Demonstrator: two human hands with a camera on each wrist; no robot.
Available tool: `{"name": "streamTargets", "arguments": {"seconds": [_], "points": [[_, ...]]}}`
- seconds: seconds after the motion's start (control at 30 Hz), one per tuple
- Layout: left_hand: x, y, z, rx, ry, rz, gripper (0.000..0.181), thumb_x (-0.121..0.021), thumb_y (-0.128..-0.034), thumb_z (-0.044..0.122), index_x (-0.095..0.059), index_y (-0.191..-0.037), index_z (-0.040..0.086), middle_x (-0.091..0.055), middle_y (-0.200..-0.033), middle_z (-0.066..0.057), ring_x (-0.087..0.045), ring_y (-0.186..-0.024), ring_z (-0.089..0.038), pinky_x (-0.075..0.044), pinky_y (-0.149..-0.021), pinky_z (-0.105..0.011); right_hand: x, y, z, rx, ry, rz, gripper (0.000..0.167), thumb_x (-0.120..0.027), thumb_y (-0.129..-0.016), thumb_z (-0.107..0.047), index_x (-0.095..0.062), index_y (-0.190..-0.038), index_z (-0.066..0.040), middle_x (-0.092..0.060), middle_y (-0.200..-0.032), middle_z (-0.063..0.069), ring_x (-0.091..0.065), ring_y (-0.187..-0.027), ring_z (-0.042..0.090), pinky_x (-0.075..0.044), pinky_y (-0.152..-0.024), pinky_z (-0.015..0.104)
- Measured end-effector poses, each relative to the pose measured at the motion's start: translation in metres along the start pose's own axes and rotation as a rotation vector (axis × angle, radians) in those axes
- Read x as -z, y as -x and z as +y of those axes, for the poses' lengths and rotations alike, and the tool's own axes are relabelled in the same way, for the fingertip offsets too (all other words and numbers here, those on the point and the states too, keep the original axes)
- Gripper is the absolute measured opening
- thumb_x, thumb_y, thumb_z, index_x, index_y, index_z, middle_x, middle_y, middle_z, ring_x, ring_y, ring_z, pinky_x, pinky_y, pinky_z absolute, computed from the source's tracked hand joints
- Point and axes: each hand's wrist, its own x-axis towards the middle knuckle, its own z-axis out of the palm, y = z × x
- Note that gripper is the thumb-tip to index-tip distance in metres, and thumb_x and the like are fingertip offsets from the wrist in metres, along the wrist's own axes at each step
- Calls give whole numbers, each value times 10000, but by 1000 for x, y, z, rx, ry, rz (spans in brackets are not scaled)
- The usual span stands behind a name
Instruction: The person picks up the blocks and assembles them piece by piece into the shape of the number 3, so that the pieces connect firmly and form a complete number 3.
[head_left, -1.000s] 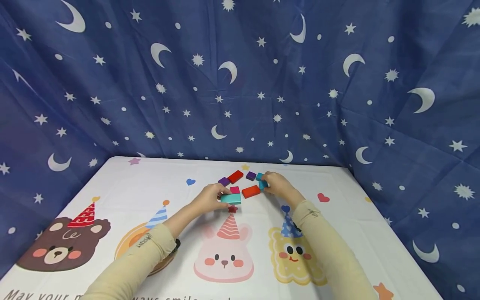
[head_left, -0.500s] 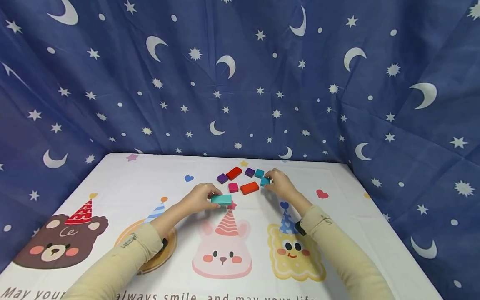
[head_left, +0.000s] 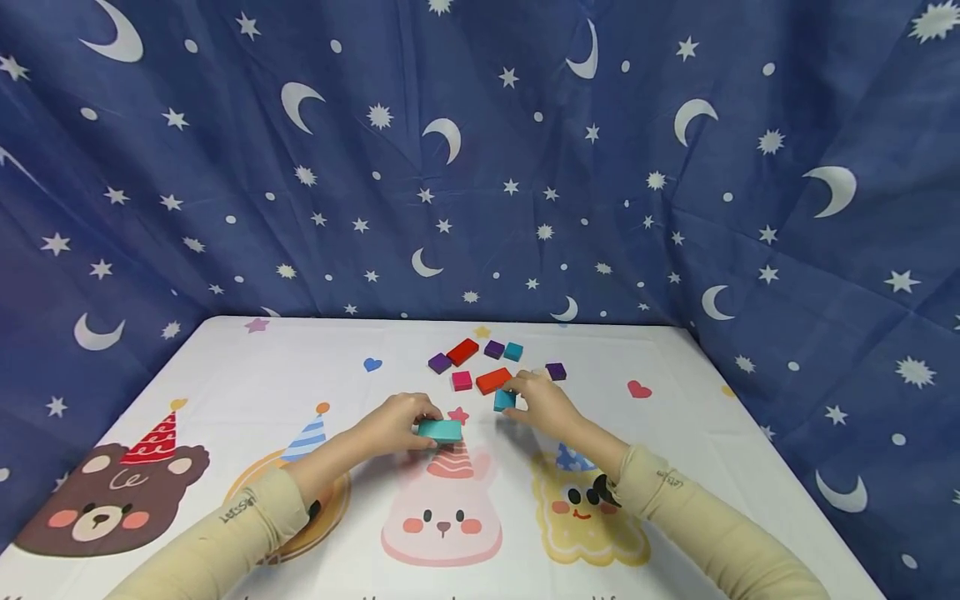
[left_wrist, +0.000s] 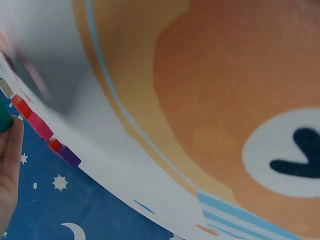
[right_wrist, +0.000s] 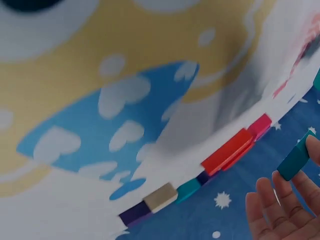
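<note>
Firmly gripped, a turquoise block (head_left: 441, 431), in the curled left hand (head_left: 400, 423); a teal block (head_left: 505, 401) was pinched by the right hand (head_left: 547, 405)!

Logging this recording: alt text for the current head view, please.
The left hand holds a long turquoise block, the right hand a shorter teal block. Red blocks, purple blocks, a pink block and another teal block lie on a cartoon tablecloth before a starry curtain.
</note>
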Motion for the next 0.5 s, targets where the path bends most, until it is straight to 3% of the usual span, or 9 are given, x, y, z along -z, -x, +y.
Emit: {"name": "streamTargets", "arguments": {"seconds": [0.2,0.5], "points": [[-7,1,3,-6,4,-26,316,-804,-730,193,-716,-1005,64,-662,-913,-12,-525,-769,-90,-474,-729,-233,-10,8,-6,24,-29,-26,323,-765,-767,-109,-666,-1058,-8,-661,-973,73,-633,-886,207,-539,-804,341],[-18,-3,2,-19,5,-49,325,-799,-744,209,-714,-1024,66,-652,-932,-4,-555,-809,-92,-518,-787,-255,-24,14,-11,-25,-65,-122,309,-752,-785,-128,-674,-1061,-12,-679,-968,86,-629,-878,200,-532,-847,360]]}}
